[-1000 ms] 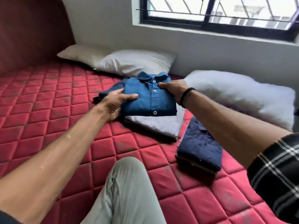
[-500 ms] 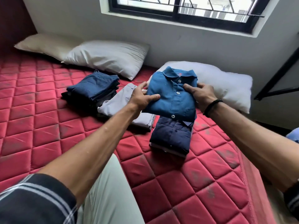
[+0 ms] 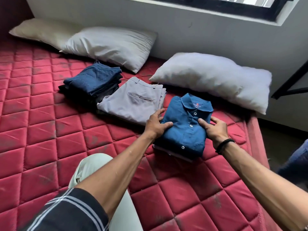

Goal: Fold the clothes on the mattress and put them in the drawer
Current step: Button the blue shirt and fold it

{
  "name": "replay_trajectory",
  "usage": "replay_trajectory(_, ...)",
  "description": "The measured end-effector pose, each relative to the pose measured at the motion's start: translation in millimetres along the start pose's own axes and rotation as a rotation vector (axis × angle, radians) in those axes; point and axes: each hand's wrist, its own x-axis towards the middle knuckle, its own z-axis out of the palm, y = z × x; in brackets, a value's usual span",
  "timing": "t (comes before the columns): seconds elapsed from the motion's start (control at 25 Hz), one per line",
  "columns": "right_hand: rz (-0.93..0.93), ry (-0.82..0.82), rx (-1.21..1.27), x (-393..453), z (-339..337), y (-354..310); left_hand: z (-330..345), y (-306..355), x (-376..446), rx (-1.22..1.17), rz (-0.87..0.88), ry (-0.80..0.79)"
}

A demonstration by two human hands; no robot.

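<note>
Your left hand [image 3: 155,125] grips the left edge of the folded blue polo shirt [image 3: 185,129], thumb laid across the top of the fabric and fingers curled along its side. Your right hand [image 3: 214,128] takes the right edge the same way — thumb on top near the button placket, fingers wrapped around the side. A black wristband [image 3: 224,145] sits on that wrist.

The shirt lies collar away from you on top of a small stack; below its near edge you can see the pale rim of another folded garment [image 3: 168,151], though what else sits in that stack is hidden. The stack rests on the red quilted mattress [image 3: 50,130], toward its right edge.

Just to the left of the shirt, touching or nearly so, lie the folded grey trousers [image 3: 133,102], back pocket up. Beyond them to the left sits a pile of folded dark navy clothes [image 3: 93,82], its near side overlapped by the trousers.

Three pillows line the far side against the wall — a beige pillow [image 3: 41,32] at the far left, a white pillow [image 3: 110,45] beside it, and another white pillow on the right [image 3: 215,79] just behind the shirt. Your knee in light trousers [image 3: 90,165] rests on the mattress between your forearms. No drawer is in view.
</note>
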Motion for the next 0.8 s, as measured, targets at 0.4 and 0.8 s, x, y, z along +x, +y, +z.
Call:
replay_trajectory(0.4,0.388,-0.042,-0.084,-4.2,9.3,16.6,4.8,-25.2,4.2,0.266,-0.426,0.039)
replay_trajectory(0.8,0.545,-0.569,0.467,-46.9,25.2,-35.4,-3.3,-19.5,-22.3,-0.309,-0.570,-0.259)
